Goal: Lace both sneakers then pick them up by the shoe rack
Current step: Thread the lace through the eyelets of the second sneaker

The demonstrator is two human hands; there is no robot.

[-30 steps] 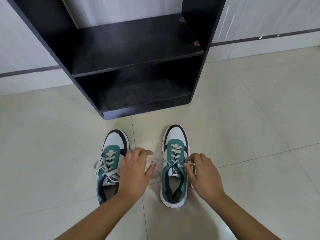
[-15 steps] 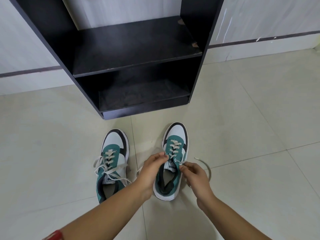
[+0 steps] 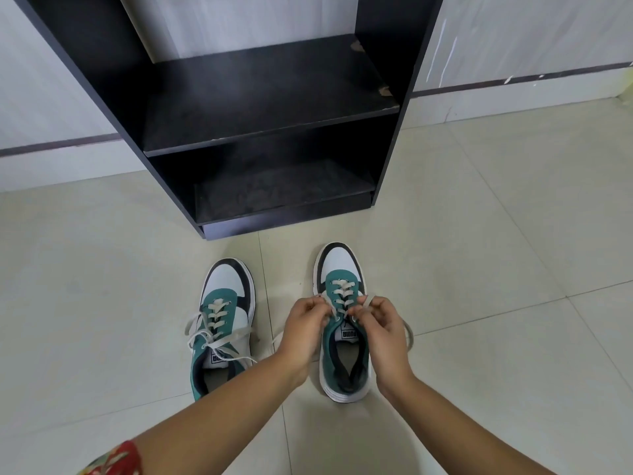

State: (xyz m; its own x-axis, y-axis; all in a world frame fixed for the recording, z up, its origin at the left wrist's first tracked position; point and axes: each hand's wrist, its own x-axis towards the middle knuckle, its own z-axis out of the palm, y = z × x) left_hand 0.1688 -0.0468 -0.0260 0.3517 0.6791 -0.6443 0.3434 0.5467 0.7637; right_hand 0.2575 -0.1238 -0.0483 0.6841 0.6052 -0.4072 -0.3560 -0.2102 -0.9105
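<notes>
Two teal, white and black sneakers stand side by side on the tiled floor, toes toward the rack. The left sneaker (image 3: pixel 224 317) has loose cream laces spilling over its sides. Over the right sneaker (image 3: pixel 343 303), my left hand (image 3: pixel 306 329) pinches the left lace end and my right hand (image 3: pixel 382 332) pinches the right lace end, both at the top eyelets. A loop of the right lace (image 3: pixel 409 334) trails on the floor beside my right hand.
A black open shoe rack (image 3: pixel 260 132) with two bare shelves stands against the pale wall just beyond the sneakers. Beige floor tiles (image 3: pixel 496 252) spread to both sides. A red patterned sleeve (image 3: pixel 116 461) shows at the bottom left.
My left hand moved from over the left sneaker to the right sneaker. Both hands took hold of the right sneaker's lace ends and drew them up at the top eyelets.
</notes>
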